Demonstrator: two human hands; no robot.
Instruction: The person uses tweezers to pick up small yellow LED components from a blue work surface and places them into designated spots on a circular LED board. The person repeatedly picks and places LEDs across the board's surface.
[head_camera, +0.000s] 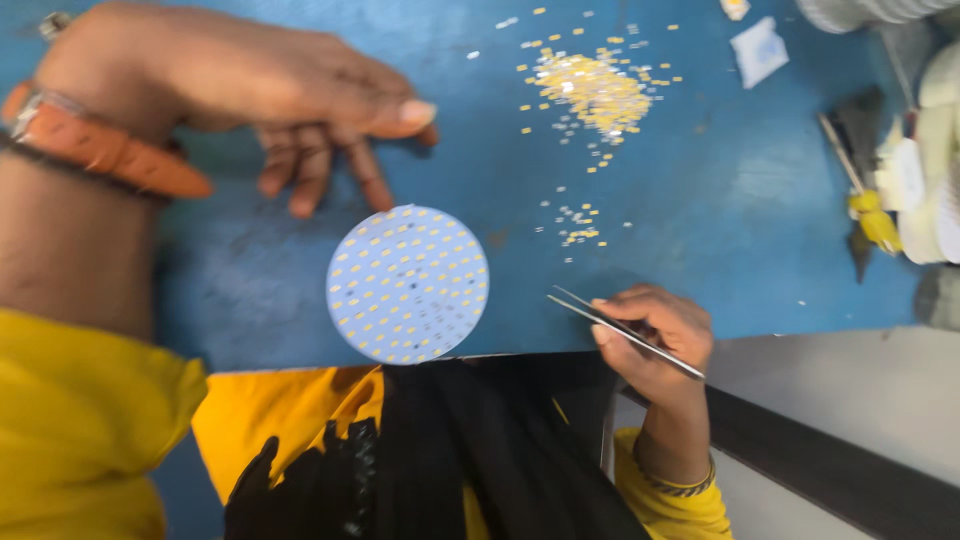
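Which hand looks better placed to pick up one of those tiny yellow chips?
Right, probably: the right hand holds tweezers pointing toward the chips. The left hand rests empty.

We see the scene evenly and brightly lit, with soft light from above and no hard glare. The blue table (720, 200) shows pale sheen patches toward the far right. The left hand (250, 90) casts a dim, soft-edged shadow on the table just beneath its fingers (310, 170). We find the whole picture slightly blurred: the white objects (930, 170) at the right edge smear, the round white board (408, 284) looks soft, and the heap of small yellow chips (595, 90) blends into a bright speckled patch.
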